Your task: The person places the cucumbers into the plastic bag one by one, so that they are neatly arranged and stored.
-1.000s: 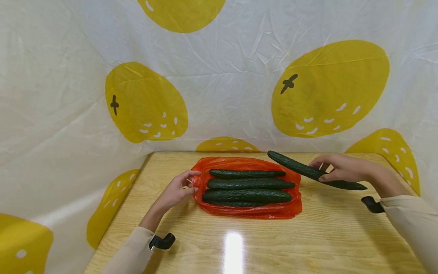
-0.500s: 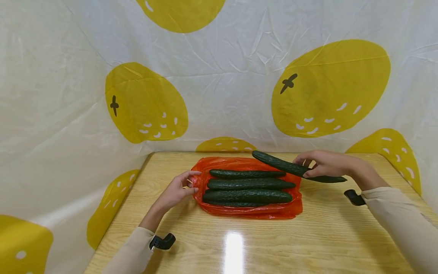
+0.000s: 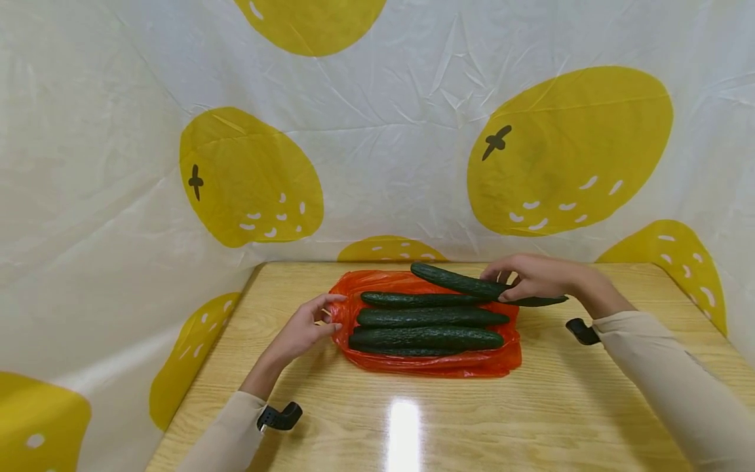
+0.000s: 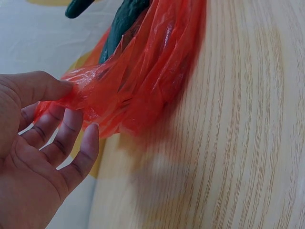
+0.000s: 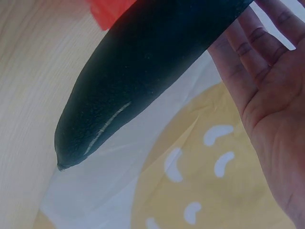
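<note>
A red plastic bag [image 3: 425,364] lies on the table with several dark green cucumbers [image 3: 433,317] side by side in its opening. At the bag's left end my left hand [image 3: 308,326] pinches the plastic; the left wrist view shows the thumb pressing the red film [image 4: 143,95] against the fingers. My right hand [image 3: 537,278] grips another cucumber [image 3: 454,280] near its right half. This one hangs tilted above the bag's back right part, its left end higher. In the right wrist view the held cucumber [image 5: 138,62] fills the upper middle, and the thumb is out of sight.
The wooden table [image 3: 330,419] reaches out around the bag. A pale curtain [image 3: 389,170] printed with yellow fruit stands behind the table and along its left side. Black wrist cameras [image 3: 280,415] sit at both cuffs.
My right hand has moved left with its cucumber, from beside the bag to over its back right part. The left hand, the bag and the cucumbers in it have stayed put.
</note>
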### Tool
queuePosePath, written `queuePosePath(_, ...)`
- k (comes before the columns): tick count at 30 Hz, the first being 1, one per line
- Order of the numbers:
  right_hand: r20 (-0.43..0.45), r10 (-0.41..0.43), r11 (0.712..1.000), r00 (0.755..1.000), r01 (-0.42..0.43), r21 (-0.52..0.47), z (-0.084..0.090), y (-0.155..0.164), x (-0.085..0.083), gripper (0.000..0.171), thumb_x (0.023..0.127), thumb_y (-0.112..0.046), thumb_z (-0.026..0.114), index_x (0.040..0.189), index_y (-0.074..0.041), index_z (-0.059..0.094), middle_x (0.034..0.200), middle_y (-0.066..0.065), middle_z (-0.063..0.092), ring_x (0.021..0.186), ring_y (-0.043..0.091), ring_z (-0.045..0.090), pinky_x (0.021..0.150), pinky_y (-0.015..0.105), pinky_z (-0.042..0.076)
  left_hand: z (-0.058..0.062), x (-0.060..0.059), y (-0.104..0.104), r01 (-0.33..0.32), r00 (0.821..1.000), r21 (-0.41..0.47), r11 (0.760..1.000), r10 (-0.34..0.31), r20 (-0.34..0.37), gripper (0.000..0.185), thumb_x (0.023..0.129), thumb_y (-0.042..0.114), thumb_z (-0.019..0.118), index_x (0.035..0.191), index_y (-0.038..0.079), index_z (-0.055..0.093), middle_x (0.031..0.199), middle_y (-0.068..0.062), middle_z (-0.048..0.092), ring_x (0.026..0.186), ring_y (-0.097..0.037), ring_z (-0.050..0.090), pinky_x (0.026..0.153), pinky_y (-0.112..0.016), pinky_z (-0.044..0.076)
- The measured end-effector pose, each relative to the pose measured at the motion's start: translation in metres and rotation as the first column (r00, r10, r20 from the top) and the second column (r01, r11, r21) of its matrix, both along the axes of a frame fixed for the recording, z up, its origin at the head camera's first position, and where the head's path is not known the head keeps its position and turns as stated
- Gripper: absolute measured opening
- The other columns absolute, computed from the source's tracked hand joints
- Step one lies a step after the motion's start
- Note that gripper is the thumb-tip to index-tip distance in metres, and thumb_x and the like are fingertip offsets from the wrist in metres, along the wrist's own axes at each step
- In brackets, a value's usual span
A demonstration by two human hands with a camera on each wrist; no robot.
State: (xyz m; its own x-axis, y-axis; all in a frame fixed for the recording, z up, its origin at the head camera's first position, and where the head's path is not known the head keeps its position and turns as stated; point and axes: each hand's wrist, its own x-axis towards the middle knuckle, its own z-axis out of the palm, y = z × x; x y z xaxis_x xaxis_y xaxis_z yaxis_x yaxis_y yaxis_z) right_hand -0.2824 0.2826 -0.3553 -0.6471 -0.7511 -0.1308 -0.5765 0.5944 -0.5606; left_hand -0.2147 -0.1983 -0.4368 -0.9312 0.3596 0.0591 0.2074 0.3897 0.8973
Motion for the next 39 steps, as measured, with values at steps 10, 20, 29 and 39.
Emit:
queuePosePath(10, 0.011, 0.021, 1.000, 1.000, -0.022, 0.017, -0.005, -0.020, -0.011, 0.041, 0.094, -0.022, 0.074, 0.133, -0.016, 0.064, 0.122, -0.002, 0.066, 0.110, 0.020, 0.062, 0.092, 0.034, 0.055, 0.000, 0.000, 0.001, 0.006, 1.000, 0.002, 1.000, -0.006, -0.011, 0.051, 0.089, -0.004, 0.071, 0.138, 0.002, 0.057, 0.102, -0.013, 0.055, 0.086, -0.024, 0.055, 0.068, -0.023, 0.050)
queuePosePath(20, 0.025, 0.060, 0.998, 0.998, -0.060, 0.019, -0.011, -0.037, -0.019, 0.041, 0.094, -0.020, 0.073, 0.134, -0.016, 0.063, 0.124, -0.001, 0.065, 0.112, 0.021, 0.061, 0.095, 0.039, 0.054, 0.001, 0.001, 0.001, 0.001, 1.000, 0.005, 1.000, -0.001, -0.005, 0.051, 0.089, -0.004, 0.071, 0.137, 0.003, 0.058, 0.101, -0.012, 0.055, 0.086, -0.024, 0.055, 0.067, -0.023, 0.049)
queuePosePath(29, 0.007, 0.108, 0.994, 0.994, -0.108, 0.001, -0.017, -0.051, -0.025, 0.041, 0.096, -0.019, 0.071, 0.136, -0.016, 0.062, 0.130, 0.000, 0.063, 0.115, 0.024, 0.060, 0.097, 0.043, 0.052, -0.001, -0.001, 0.000, 0.013, 1.000, 0.009, 1.000, -0.013, -0.017, 0.051, 0.089, -0.004, 0.071, 0.138, 0.003, 0.057, 0.102, -0.014, 0.055, 0.085, -0.023, 0.053, 0.066, -0.023, 0.047)
queuePosePath(39, -0.024, 0.150, 0.989, 0.988, -0.150, -0.005, -0.024, -0.066, -0.030, 0.042, 0.096, -0.020, 0.071, 0.136, -0.016, 0.062, 0.132, 0.000, 0.063, 0.115, 0.022, 0.060, 0.097, 0.046, 0.051, 0.000, -0.001, 0.002, 0.004, 1.000, 0.003, 1.000, -0.004, -0.008, 0.052, 0.089, -0.005, 0.071, 0.138, 0.005, 0.057, 0.103, -0.014, 0.056, 0.085, -0.024, 0.054, 0.066, -0.023, 0.048)
